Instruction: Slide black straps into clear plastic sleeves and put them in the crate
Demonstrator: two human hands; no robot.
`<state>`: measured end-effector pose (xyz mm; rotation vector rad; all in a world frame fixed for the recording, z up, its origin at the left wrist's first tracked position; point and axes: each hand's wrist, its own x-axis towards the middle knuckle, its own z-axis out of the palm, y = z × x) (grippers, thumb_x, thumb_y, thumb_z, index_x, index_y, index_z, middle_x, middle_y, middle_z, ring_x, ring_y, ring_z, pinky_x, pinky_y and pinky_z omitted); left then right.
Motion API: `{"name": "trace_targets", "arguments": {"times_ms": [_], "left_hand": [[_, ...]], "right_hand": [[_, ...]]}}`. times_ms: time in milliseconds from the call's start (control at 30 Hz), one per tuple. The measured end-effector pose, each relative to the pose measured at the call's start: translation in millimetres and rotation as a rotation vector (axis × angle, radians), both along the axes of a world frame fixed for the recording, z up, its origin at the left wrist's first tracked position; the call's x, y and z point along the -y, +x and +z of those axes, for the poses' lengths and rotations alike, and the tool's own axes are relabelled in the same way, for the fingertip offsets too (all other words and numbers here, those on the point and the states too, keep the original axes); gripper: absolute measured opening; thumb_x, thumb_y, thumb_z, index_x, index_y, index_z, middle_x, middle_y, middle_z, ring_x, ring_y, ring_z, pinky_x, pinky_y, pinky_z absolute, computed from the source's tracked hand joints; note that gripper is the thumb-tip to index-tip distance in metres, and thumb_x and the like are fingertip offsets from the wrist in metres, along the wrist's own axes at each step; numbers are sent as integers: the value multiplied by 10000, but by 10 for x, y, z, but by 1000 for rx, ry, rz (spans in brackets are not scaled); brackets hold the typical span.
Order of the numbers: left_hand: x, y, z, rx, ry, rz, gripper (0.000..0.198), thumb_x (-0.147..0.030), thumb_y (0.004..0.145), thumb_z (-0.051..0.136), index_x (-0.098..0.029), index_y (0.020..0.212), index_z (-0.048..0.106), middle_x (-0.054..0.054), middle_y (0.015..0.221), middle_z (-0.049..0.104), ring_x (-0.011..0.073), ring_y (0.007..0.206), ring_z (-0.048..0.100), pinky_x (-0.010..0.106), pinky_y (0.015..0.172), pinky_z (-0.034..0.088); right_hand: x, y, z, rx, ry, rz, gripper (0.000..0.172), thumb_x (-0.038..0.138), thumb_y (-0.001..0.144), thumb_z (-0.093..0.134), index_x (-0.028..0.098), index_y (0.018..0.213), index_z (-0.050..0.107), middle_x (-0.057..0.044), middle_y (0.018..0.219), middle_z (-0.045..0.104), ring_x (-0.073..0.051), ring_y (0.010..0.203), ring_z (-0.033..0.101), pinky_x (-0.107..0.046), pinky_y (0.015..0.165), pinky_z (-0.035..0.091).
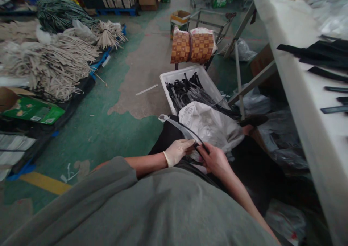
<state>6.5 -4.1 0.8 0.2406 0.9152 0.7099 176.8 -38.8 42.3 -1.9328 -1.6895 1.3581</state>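
My left hand [177, 152], in a pale glove, is closed with its fingertips pinched on a thin black strip [192, 132] above my lap. My right hand [216, 160], bare, grips the same strip close beside the left, and the two hands nearly touch. From the hands the strip curves up and to the left over a white plastic sack [208, 124] on my knees. The exact grip points are partly hidden by my fingers. Just beyond the sack stands a white bin [164, 88] holding many black strips [187, 90], some with a greyish surface.
To the right runs a white-covered table [293, 72] with black straps [320, 52] on it. A checked cushion roll [193, 47] sits on a stand behind the bin. Bundles of beige cords [57, 57] fill pallets at left. A green carton [34, 110] lies there too.
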Motion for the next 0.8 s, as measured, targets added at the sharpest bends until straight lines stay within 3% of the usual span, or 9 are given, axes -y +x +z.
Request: {"name": "trace_targets", "arguments": {"times_ms": [133,300,500,700,800], "left_hand": [[-126,-63,32,-66,46,137,377,-398,622,864,-134,842,709,73,925,720,146,827,649,273,789,462],[32,87,-36,21,-33,-64,442,-419,567,887,-122,838,703,76,877,711,154,756,640,286,729,452],[-105,30,-42,-38,1,86,369,-403,640,853,-144,853,698,62,934,710,133,790,640,266,755,453],[62,215,-45,66,-57,-144,418,-409,596,875,-118,845,706,88,887,715,156,764,647,272,720,466],[13,203,-45,26,-30,-82,394,-410,629,858,-126,855,704,84,927,715,145,792,650,249,720,462]], "right_hand": [[39,93,12,-1,7,19,403,547,907,420,225,696,536,-6,557,642,-166,475,597,-270,519,426],[11,73,-46,36,69,-16,383,535,895,427,221,712,549,-11,549,649,-162,432,569,-278,500,411],[177,241,14,-31,-52,-2,439,568,902,422,210,703,580,-7,500,614,-172,466,596,-269,517,436],[150,182,-25,-35,-8,-60,433,555,909,414,211,682,545,-10,528,623,-169,475,596,-277,545,448],[213,262,-40,-88,-5,-53,441,566,912,428,200,712,573,-14,562,631,-160,488,586,-269,538,448]]}}
